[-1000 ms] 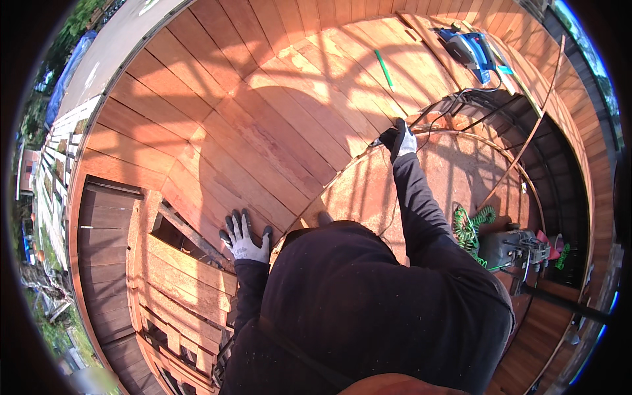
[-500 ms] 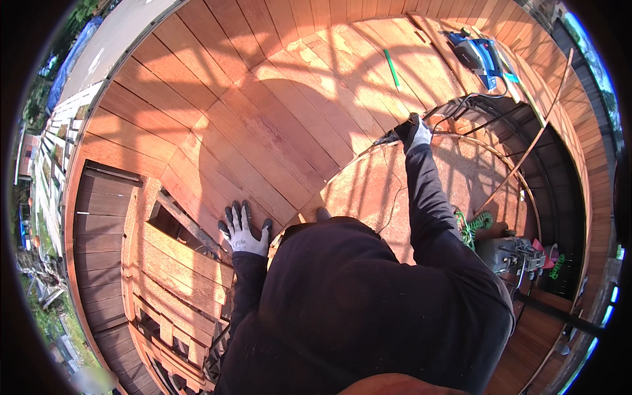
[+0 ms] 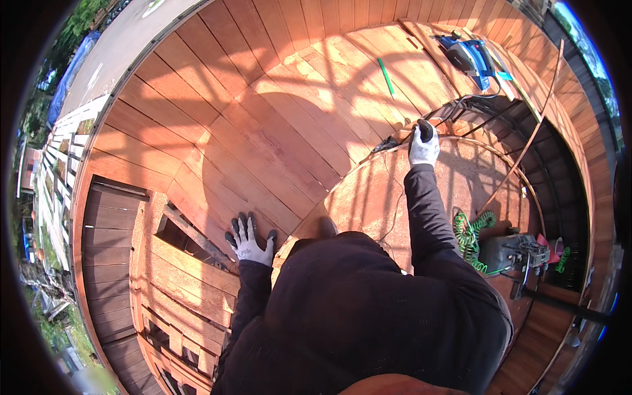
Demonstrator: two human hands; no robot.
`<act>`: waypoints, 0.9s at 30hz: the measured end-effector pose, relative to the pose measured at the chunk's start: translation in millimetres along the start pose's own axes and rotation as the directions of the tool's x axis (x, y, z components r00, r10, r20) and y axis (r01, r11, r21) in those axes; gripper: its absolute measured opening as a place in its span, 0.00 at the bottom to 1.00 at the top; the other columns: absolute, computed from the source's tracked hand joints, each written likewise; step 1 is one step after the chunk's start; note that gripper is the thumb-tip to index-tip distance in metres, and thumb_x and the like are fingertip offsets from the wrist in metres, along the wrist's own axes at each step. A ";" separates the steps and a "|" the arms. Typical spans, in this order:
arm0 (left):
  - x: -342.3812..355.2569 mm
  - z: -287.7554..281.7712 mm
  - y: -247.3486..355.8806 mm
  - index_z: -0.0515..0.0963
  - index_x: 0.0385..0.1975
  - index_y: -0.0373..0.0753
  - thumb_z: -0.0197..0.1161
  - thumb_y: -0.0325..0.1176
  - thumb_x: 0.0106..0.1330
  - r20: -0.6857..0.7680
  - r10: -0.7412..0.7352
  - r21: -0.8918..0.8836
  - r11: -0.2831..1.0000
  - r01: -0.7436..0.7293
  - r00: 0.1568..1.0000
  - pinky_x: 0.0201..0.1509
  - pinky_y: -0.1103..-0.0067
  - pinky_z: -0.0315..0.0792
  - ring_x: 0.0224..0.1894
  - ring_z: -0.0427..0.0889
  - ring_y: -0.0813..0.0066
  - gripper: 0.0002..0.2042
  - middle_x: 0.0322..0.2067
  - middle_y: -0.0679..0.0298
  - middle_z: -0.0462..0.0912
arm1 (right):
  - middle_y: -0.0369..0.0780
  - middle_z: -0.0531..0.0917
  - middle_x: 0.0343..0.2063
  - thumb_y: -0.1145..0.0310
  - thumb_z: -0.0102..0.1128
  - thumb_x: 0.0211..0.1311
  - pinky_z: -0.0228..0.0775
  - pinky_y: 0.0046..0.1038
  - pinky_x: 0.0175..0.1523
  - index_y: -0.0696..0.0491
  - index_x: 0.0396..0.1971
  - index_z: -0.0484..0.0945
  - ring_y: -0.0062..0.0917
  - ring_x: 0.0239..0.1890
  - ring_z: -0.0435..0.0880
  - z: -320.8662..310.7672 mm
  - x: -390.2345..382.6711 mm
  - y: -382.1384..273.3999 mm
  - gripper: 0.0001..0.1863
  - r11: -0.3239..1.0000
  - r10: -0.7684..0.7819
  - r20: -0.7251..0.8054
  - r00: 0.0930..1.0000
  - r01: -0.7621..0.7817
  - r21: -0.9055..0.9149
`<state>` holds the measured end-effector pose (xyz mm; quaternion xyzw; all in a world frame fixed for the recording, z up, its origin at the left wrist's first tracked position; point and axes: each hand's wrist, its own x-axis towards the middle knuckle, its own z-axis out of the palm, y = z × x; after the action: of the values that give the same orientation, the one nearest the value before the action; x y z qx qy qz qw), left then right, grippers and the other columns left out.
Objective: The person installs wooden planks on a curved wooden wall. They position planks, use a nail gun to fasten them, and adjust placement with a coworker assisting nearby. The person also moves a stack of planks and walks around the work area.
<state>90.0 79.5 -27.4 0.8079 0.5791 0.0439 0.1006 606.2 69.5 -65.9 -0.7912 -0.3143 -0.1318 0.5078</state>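
My left hand (image 3: pixel 251 241), in a grey-white glove with dark fingertips, lies flat with fingers spread on the wooden planks (image 3: pixel 276 164). My right hand (image 3: pixel 423 145), gloved alike, is closed above the curved rim of the round opening. Dark fingertips or a dark object show at its top; what it holds, if anything, I cannot make out. To its left, a small dark object (image 3: pixel 385 145) lies on the plank edge. A green stick (image 3: pixel 386 78) rests on the planks farther off.
A blue power tool (image 3: pixel 471 59) sits at the far right, its cable running to the opening. A long thin strip (image 3: pixel 526 145) leans across the opening. Right of me are a green coiled hose (image 3: pixel 467 234) and a grey machine (image 3: pixel 510 252). A gap (image 3: pixel 181 234) breaks the boards at left.
My right hand has moved slightly right and turned, coming away from the dark object on the plank edge. My left hand stays flat on the planks. The whole view has shifted a little.
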 end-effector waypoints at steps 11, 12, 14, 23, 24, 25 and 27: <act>26.6 2.3 44.2 0.59 0.68 0.40 0.64 0.47 0.60 -0.145 -0.087 -0.135 0.989 0.067 0.986 0.75 0.56 0.38 0.74 0.48 0.53 0.38 0.70 0.49 0.55 | 0.39 0.75 0.51 0.53 0.62 0.55 0.58 0.49 0.61 0.30 0.49 0.77 0.37 0.57 0.70 80.2 98.4 -47.4 0.19 0.770 -0.227 0.576 0.785 0.507 -0.387; 38.2 -0.6 58.1 0.59 0.68 0.41 0.65 0.44 0.59 -0.165 -0.082 -0.134 0.989 0.061 0.983 0.75 0.56 0.39 0.73 0.49 0.53 0.37 0.70 0.50 0.56 | 0.38 0.76 0.49 0.54 0.61 0.55 0.58 0.47 0.61 0.33 0.48 0.78 0.36 0.55 0.71 78.4 105.2 -64.8 0.18 0.711 -0.182 0.637 0.749 0.548 -0.441; 64.3 9.4 81.8 0.61 0.67 0.41 0.65 0.42 0.59 -0.247 -0.098 -0.152 0.986 0.062 0.964 0.74 0.56 0.41 0.73 0.51 0.53 0.36 0.69 0.51 0.57 | 0.38 0.77 0.48 0.55 0.58 0.56 0.58 0.47 0.61 0.39 0.48 0.78 0.36 0.54 0.72 103.3 131.5 -24.9 0.18 0.708 -0.282 0.666 0.690 0.618 -0.341; 165.3 66.5 161.7 0.65 0.66 0.44 0.64 0.45 0.61 -0.300 -0.216 0.053 0.969 0.243 0.929 0.71 0.57 0.51 0.69 0.60 0.52 0.32 0.65 0.54 0.65 | 0.39 0.81 0.47 0.65 0.60 0.54 0.63 0.41 0.60 0.46 0.46 0.81 0.34 0.53 0.76 110.6 282.7 59.9 0.17 0.671 -0.548 0.632 0.549 0.739 -0.059; 163.0 68.3 168.5 0.64 0.66 0.44 0.63 0.45 0.62 -0.294 -0.242 0.089 0.956 0.279 0.925 0.71 0.57 0.50 0.69 0.60 0.53 0.32 0.66 0.54 0.65 | 0.40 0.82 0.45 0.66 0.60 0.55 0.65 0.39 0.59 0.47 0.45 0.81 0.35 0.52 0.77 100.6 290.5 54.8 0.16 0.768 -0.503 0.628 0.594 0.641 0.009; 166.4 64.8 180.1 0.64 0.66 0.43 0.61 0.46 0.65 -0.295 -0.251 0.116 0.948 0.295 0.922 0.72 0.57 0.48 0.70 0.58 0.55 0.31 0.67 0.55 0.63 | 0.42 0.83 0.39 0.67 0.61 0.56 0.70 0.36 0.54 0.51 0.42 0.82 0.39 0.46 0.80 81.8 288.3 51.6 0.13 0.870 -0.421 0.578 0.699 0.491 0.040; 169.3 63.4 180.7 0.63 0.66 0.43 0.61 0.46 0.65 -0.267 -0.252 0.157 0.941 0.300 0.930 0.72 0.57 0.49 0.70 0.58 0.55 0.31 0.67 0.55 0.63 | 0.37 0.83 0.28 0.70 0.59 0.63 0.74 0.23 0.37 0.56 0.36 0.81 0.22 0.29 0.80 40.2 256.1 67.6 0.06 0.917 0.019 0.661 0.750 -0.276 0.287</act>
<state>324.4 176.5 -58.4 0.7125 0.6966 0.0711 -0.0456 841.0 178.9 2.4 -0.7012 -0.4237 0.2509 0.5156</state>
